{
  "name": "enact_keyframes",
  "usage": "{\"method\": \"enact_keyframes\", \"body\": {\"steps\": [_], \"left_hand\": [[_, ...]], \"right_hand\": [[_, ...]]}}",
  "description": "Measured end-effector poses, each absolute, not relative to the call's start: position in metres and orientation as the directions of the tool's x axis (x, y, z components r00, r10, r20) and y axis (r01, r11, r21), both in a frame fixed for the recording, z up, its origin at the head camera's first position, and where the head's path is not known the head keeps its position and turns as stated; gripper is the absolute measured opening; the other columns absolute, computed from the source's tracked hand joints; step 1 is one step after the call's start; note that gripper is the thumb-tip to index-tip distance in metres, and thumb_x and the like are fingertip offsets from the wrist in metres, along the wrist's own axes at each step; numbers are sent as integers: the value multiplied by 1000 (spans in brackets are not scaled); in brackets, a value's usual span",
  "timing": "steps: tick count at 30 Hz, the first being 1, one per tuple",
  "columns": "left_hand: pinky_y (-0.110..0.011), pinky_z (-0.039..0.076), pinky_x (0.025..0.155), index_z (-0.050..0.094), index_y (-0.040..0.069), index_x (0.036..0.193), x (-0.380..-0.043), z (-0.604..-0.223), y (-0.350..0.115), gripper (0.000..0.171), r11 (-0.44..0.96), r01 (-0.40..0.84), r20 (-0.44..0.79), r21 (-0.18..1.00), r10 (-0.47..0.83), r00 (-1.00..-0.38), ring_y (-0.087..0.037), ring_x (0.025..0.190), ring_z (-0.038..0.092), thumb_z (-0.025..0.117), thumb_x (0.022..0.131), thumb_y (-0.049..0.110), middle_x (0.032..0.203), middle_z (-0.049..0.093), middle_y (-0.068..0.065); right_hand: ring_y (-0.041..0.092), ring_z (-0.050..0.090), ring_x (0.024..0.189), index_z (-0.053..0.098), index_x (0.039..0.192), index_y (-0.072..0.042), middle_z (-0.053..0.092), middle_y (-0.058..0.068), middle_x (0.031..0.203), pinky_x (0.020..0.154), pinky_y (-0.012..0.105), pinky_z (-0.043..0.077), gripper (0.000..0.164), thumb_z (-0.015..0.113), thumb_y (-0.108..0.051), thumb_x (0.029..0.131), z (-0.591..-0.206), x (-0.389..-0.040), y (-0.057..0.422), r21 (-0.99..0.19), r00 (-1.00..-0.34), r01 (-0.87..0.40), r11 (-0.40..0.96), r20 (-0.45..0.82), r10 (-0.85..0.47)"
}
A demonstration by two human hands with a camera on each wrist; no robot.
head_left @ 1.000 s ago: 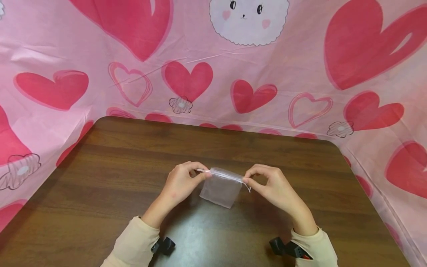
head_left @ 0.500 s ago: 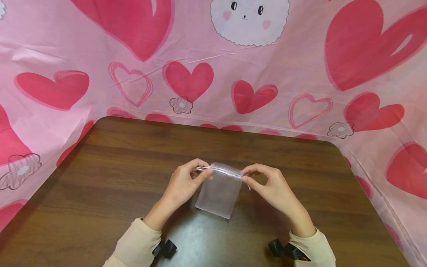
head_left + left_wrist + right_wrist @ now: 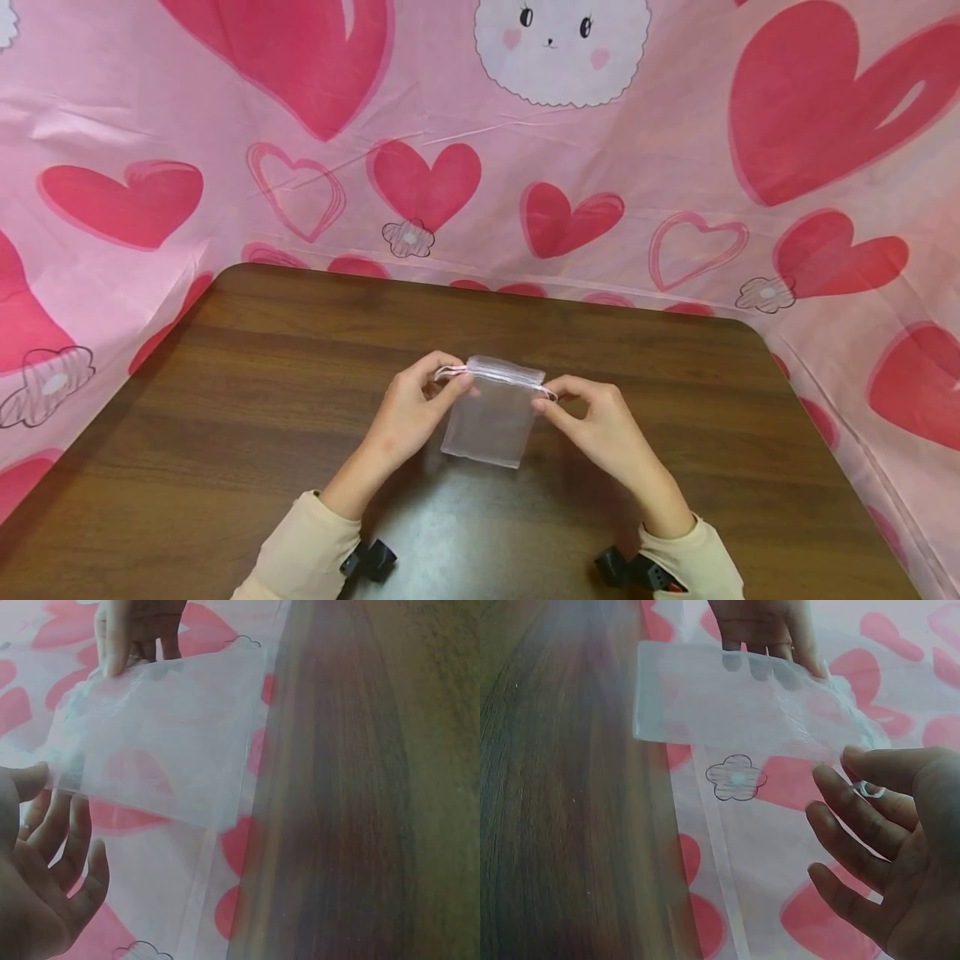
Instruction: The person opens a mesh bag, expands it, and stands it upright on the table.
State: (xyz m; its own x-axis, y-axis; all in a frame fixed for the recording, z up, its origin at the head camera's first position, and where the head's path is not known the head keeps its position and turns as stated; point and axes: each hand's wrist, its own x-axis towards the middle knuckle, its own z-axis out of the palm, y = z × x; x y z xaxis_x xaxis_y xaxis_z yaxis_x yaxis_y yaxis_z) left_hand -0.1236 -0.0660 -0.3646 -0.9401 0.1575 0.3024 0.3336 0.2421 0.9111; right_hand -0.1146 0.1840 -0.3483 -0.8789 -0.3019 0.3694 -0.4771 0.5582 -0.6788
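A small sheer white drawstring pouch (image 3: 491, 421) hangs between both hands, its flat body pointing toward the person. My left hand (image 3: 411, 408) pinches its top left corner between thumb and fingers, with a loop of white cord (image 3: 450, 370) showing there. At the top right corner my right hand (image 3: 600, 421) pinches the pouch, and a short cord loop sticks out beside its fingertips. In the right wrist view the pouch (image 3: 705, 694) looks see-through, with the left hand's fingers visible behind it. The left wrist view shows the pouch (image 3: 165, 735) flat and stretched between the hands.
A dark brown wooden table (image 3: 300, 333) lies under the hands. Pink cloth (image 3: 465, 108) with red hearts surrounds its far and side edges. Black wrist devices (image 3: 367, 560) sit at both beige sleeves.
The pouch first swung down and showed more of its body, then rose slightly. Its cord loops now stand out at both corners. The right hand shifted a little left.
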Motion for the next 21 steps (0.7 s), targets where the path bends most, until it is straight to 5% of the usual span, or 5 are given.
{"method": "enact_keyframes", "body": {"steps": [7,21], "left_hand": [[-28,48,73,68,12,103,-124,-366,-66,14,235,334,294,913,188,-937,-13,78,63,72,92,20,88,73,2],[-30,49,71,73,19,94,-124,-364,-65,5,309,328,278,893,194,-941,-9,73,63,75,90,19,82,72,11]], "right_hand": [[8,64,80,74,90,-10,71,-7,81,75,23,47,7,79,-10,85,-346,-115,184,-723,-901,-428,542,390,-191],[11,66,83,74,93,-9,73,-2,82,78,21,46,5,76,-11,88,-343,-116,186,-819,-922,-382,428,371,-114]]}}
